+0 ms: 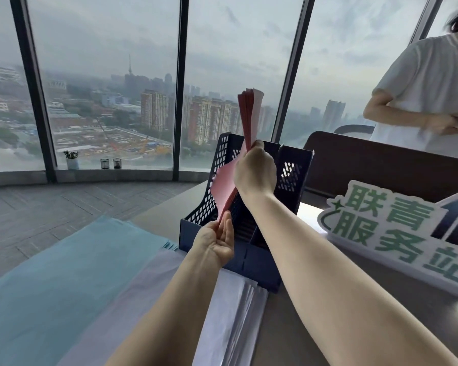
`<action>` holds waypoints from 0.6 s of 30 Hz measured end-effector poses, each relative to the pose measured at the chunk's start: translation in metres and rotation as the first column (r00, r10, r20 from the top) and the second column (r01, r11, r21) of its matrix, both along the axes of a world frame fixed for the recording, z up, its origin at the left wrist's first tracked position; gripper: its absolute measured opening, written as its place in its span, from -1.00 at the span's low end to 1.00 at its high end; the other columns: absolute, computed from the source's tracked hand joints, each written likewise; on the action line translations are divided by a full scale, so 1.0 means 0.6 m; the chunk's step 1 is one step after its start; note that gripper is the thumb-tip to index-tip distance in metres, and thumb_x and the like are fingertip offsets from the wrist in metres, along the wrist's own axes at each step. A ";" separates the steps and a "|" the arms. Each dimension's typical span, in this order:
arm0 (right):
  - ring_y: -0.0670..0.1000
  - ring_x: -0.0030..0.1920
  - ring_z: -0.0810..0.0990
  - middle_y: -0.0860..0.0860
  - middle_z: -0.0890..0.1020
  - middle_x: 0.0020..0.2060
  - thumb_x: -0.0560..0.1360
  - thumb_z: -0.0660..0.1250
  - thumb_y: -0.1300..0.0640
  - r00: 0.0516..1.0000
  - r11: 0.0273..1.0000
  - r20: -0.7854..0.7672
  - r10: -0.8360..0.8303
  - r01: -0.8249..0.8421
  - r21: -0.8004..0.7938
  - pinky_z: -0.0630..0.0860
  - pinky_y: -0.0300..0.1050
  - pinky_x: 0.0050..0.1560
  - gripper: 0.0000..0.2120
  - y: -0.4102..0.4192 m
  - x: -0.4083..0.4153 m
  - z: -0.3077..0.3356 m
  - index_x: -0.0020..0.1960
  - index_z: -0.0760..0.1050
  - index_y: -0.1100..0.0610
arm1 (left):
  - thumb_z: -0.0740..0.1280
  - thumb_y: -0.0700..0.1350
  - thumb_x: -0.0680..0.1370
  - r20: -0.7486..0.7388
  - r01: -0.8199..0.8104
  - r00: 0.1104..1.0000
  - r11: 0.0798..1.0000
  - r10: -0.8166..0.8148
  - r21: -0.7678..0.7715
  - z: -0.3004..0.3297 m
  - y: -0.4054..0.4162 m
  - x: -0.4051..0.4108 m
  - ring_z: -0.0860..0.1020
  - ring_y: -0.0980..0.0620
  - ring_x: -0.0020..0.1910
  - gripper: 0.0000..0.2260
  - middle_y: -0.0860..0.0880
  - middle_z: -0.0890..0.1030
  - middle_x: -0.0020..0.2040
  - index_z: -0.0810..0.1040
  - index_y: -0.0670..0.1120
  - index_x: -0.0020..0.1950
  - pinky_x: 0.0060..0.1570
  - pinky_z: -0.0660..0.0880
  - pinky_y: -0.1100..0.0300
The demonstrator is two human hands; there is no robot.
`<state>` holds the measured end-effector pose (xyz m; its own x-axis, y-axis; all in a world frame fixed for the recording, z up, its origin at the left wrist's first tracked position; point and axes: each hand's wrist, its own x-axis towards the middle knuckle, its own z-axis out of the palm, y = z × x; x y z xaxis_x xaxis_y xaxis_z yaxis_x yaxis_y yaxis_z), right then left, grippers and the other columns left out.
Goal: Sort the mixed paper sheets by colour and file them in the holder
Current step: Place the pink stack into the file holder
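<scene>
— Pink and red, that's the bundle? Where is it?

— Yes, the pink and red sheets (245,120) stand almost on edge above the dark blue file holder (224,199), held at both ends. The upper end fans out against the window (236,48); the lower end dips toward the holder's left compartment, though I cannot tell whether any sheet touches the plastic.

— Who has hold of what?

— The right hand (255,169) grips the bundle partway up, fingers curled around its edge, back of the hand toward the camera. The left hand (218,240) is lower, palm up, pinching the bottom corner between thumb and fingers.

— And the holder itself?

— It sits on the table (315,299), upright, with perforated sides and dividers running front to back. The compartments that show look dark inside; I cannot say what they hold.

— Other paper?

— A teal stack (50,273) lies flat at the left, under the left forearm's side. Beside it, toward the holder, lies a pale lilac stack (132,294), and a white stack (238,313) lies just in front of the holder's base.

— Anything else around?

— A white and green sign (397,233) with large characters stands to the right of the holder. Behind it is a dark chair back (381,165), and a person in a white shirt (428,88) stands at the far right. On the window ledge stand a small potted plant (72,159) and two mesh cups (110,163).
</scene>
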<state>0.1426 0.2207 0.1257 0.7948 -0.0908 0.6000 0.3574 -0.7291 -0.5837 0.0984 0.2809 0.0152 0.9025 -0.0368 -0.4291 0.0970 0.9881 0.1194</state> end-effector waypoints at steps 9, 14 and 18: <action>0.12 -0.03 0.59 0.20 0.53 0.17 0.66 0.04 0.20 0.997 0.996 0.075 0.003 -0.010 0.093 0.49 -0.12 -0.12 -0.57 -0.007 -0.036 -0.014 0.51 0.23 0.23 | 0.25 -0.22 0.61 -0.028 0.079 0.997 0.987 -0.076 0.141 0.005 0.006 -0.025 0.57 0.08 -0.59 -0.76 -0.11 0.62 -0.46 0.57 -0.31 -0.20 -0.63 0.48 0.31; 0.10 0.09 0.58 0.16 0.53 0.25 0.66 0.09 0.17 0.999 0.997 0.050 0.016 -0.020 0.081 0.39 -0.20 -0.10 -0.53 0.010 -0.031 -0.017 0.55 0.16 0.21 | 0.21 -0.21 0.64 -0.034 0.063 0.998 0.989 -0.059 0.137 0.007 0.019 -0.020 0.59 0.04 -0.59 -0.71 -0.15 0.63 -0.46 0.56 -0.33 -0.20 -0.61 0.51 0.28; 0.08 0.08 0.59 0.14 0.56 0.22 0.65 0.11 0.20 1.000 0.994 0.024 0.008 -0.010 0.105 0.39 -0.22 -0.11 -0.55 0.021 -0.010 -0.015 0.53 0.20 0.23 | 0.17 -0.20 0.67 -0.012 0.078 0.997 0.979 -0.077 0.189 0.015 0.029 -0.012 0.60 0.01 -0.57 -0.68 -0.18 0.64 -0.43 0.55 -0.35 -0.17 -0.59 0.53 0.25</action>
